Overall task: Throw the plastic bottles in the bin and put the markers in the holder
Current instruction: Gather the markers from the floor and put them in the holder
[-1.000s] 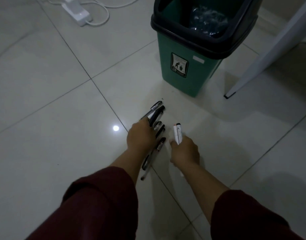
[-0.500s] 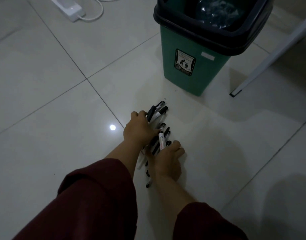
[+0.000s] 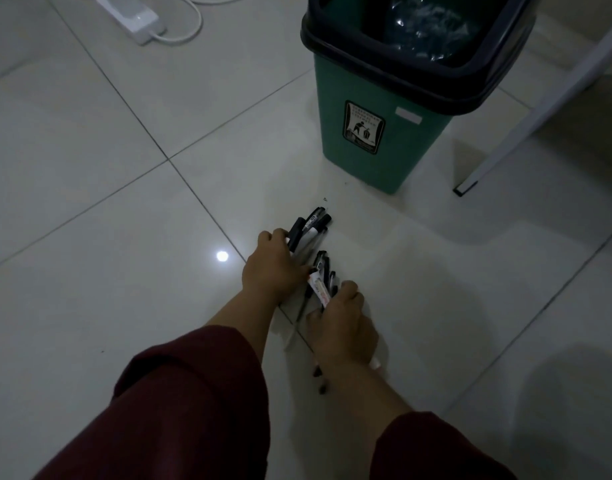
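beyond the markers (image 3: 311,233), the bin (image 3: 384,140) and a white leg (image 3: 526,123).

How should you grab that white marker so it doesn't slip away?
Take the white marker around the middle of its barrel, coming down from above. It lies nearly flat on the floor tiles, wedged among the black markers, so only its top and sides are free. The right hand already has its grip on the lower end; the left hand steadies the pile.

Marker (image 3: 317,289) barrels are hidden beneath both hands; bin (image 3: 377,109) top is cut off at frame top.
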